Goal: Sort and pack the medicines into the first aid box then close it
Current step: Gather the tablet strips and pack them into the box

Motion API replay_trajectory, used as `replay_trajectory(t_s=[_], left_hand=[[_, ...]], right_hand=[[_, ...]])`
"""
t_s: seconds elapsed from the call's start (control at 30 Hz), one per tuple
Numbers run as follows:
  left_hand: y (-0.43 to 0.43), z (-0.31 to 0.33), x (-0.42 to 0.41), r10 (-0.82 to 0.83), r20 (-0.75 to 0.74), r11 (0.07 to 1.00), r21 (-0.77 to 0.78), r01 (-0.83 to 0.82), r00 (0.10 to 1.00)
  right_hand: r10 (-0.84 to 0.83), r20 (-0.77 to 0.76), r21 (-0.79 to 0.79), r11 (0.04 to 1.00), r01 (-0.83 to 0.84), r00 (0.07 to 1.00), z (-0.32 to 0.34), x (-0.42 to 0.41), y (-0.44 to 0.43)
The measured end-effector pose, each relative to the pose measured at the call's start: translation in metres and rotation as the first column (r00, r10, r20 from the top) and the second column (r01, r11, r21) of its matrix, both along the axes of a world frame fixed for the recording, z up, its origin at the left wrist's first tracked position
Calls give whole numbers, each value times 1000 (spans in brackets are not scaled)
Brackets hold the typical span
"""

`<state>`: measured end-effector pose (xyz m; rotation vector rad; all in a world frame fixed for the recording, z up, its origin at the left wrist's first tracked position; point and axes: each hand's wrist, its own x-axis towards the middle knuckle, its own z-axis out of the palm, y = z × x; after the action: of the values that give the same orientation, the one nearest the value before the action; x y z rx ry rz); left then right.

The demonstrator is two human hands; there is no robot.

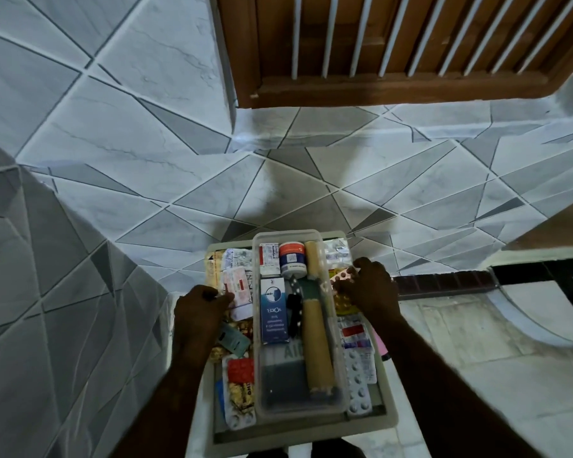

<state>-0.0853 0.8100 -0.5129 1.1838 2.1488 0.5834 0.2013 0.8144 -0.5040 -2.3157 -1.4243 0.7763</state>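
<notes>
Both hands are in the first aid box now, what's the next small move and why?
Probably press the loose pill strips flat beside the clear tray: the left hand and right hand rest on packs on either side, and no lid is on yet.

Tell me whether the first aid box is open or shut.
Open. The box shows no lid over it; the clear tray and pill strips lie exposed, with both hands reaching inside.

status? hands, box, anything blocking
Left hand on the strips at the box's left side; right hand on a pill strip at the right. First aid box open, clear tray seated inside. Nothing blocking.
</notes>
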Motion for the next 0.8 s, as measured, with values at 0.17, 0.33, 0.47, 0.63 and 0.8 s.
replay_trajectory(t_s=[0.17, 0.33, 0.47, 0.63, 0.8], left_hand=[[0, -1, 6, 10, -48, 1000, -6, -11, 999], [1, -5, 5, 41, -35, 999, -28, -42, 999], [-2, -4, 15, -16, -31, 999, -30, 15, 999], [2, 0, 23, -52, -21, 998, -49, 51, 998], [2, 5, 25, 2, 13, 998, -60, -1, 1000]], right_hand=[[23, 25, 24, 999, -24, 999, -2, -3, 3], [-87, -110, 73, 993, 96, 990, 2, 1, 7], [-159, -252, 81, 979, 185, 955, 5, 4, 6], [-171, -310, 130, 967, 220, 935, 9, 3, 4], [-163, -246, 243, 944, 224, 955, 23, 4, 0]])
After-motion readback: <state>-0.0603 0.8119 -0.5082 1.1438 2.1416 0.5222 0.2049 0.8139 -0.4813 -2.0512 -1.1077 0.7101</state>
